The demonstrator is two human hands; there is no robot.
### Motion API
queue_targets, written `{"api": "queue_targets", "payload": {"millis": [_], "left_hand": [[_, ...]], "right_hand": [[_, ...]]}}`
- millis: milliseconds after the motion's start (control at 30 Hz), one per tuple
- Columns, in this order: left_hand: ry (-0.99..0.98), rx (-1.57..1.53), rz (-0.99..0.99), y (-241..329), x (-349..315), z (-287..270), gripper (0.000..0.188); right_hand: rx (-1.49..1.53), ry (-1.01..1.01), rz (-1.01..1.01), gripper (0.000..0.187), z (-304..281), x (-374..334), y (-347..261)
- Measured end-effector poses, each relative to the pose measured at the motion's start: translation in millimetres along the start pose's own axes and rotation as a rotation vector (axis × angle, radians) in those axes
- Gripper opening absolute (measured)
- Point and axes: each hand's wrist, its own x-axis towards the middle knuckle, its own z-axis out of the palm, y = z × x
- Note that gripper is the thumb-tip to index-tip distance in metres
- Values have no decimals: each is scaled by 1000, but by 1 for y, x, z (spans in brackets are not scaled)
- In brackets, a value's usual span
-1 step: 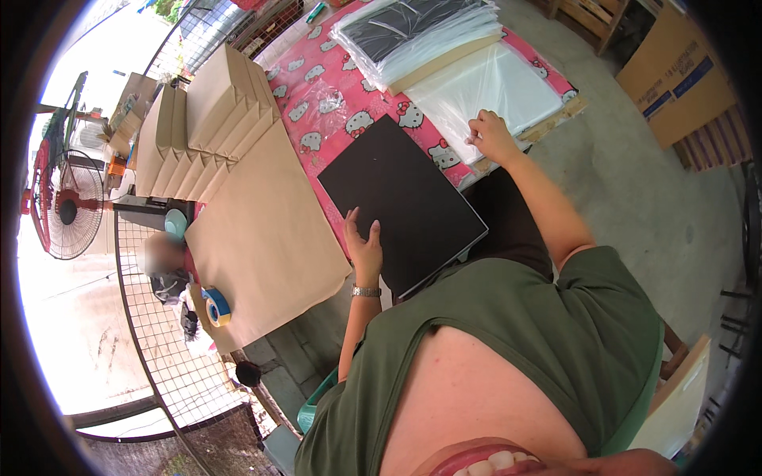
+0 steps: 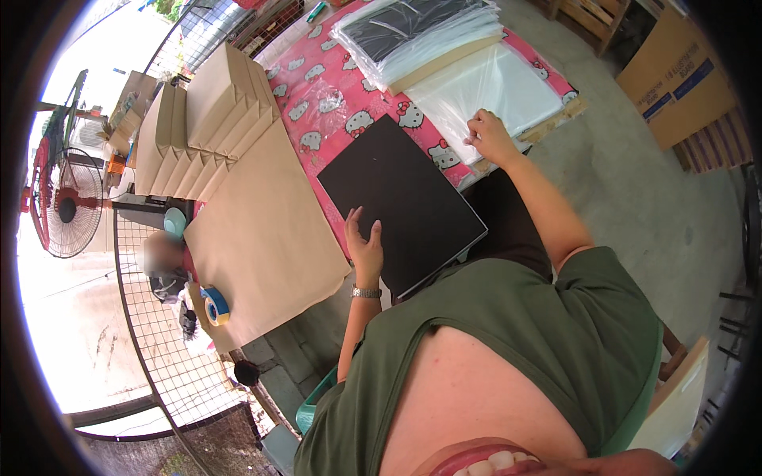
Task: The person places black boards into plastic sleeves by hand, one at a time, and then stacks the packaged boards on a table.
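The pink-covered table [image 2: 335, 132] bears brown paper [image 2: 266, 246], a black board [image 2: 413, 194] and plastic sleeves [image 2: 512, 87].

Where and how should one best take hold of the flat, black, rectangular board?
Probably grip the board at its near right corner, the right hand coming from the right to pinch top and underside: that flat corner juts beyond the pink patterned tablecloth.

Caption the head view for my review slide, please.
Left hand on a black board, right hand at clear plastic sheets, large brown sheet to the left.
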Motion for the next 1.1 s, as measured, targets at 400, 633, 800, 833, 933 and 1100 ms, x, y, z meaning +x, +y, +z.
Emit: {"api": "queue_targets", "payload": {"millis": [400,633,800,833,933,1100], "left_hand": [[-206,-181,-52,38,-11,-5,23],[-246,-198,-130,22,-18,-7,25],[-276,-154,-117,27,-16,-11,24],[-275,-159,-99,28,-16,-11,23],[-253,-194,-134,32,-16,-10,23],[-293,-268,-172,39,-19,-4,23]], "right_hand": [[78,-326,213,15,-29,39,-30],[0,-92,287,14,-13,8,-35],[-170,-109,403,21,-55,46,-2],[-127,-75,342,23,-58,49,-1],[66,21,225,26,-56,55,-2],[359,127,528,21,-19,40,-6]]}}
